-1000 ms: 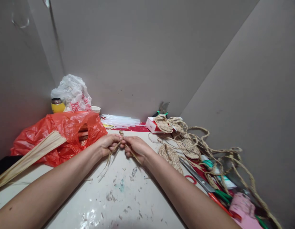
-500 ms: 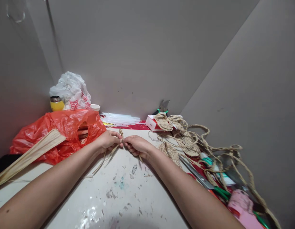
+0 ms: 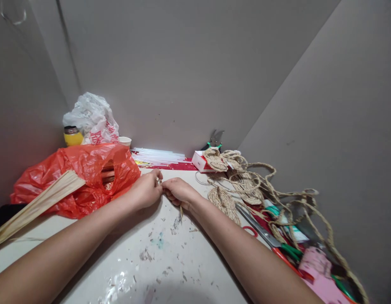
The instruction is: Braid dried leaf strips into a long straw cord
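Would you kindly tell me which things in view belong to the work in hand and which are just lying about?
In the work:
thin tan fibre strand in the right hand
probably the broad pale fibre strip and braided tan rope

Seemingly lying about:
yellow dark-topped container
round white cup
crumpled white plastic bag
long translucent plastic sticks

Straws behind hands, bag left, rope coil right

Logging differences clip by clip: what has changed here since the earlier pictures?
The left hand has rolled its back upward; the loose ends that hung below it are out of sight. The right hand still pinches a fibre strand. Red bag and scissors stayed put.
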A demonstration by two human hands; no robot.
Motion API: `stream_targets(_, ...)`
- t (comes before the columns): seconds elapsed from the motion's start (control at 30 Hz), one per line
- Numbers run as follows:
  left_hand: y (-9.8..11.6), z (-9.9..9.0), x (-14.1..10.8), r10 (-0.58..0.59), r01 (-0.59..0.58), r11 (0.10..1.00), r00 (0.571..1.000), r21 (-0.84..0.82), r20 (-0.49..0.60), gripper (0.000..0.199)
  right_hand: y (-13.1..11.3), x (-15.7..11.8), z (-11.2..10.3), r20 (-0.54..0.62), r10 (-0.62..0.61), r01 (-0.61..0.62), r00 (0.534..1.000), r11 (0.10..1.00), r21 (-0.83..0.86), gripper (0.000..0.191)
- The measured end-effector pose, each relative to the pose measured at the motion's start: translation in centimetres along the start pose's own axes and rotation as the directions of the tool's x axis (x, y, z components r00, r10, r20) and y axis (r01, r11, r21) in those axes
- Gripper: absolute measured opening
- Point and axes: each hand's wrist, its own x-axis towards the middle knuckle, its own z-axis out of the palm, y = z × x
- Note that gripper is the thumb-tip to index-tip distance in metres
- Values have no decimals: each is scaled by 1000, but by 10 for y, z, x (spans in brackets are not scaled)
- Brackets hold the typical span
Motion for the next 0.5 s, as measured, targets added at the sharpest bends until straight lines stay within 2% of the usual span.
stream_targets(0.07,2,9,-7,68,-65,996,996,55,-61,25,-1,-1,-1,34,7,-9,999,999,53,30)
stream_targets(0.13,5,16,-13,79,-68,991,993,114,-92,26,-1,-1,-3,66,11,-18,998,995,99,29)
stream_targets(0.3,6,23,-19,77,-59,974,994,217,-76,45,0,-2,-4,113,16,-35,993,985,167,26)
stream_targets(0.4,6,21,-19,103,-92,977,993,194,-50,61,1,-2,-4,122,6,-28,993,983,182,24)
stream_targets(0.5,8,10,-13,119,-114,990,991,88,-55,60,1,-3,-6,148,3,-32,989,982,189,22)
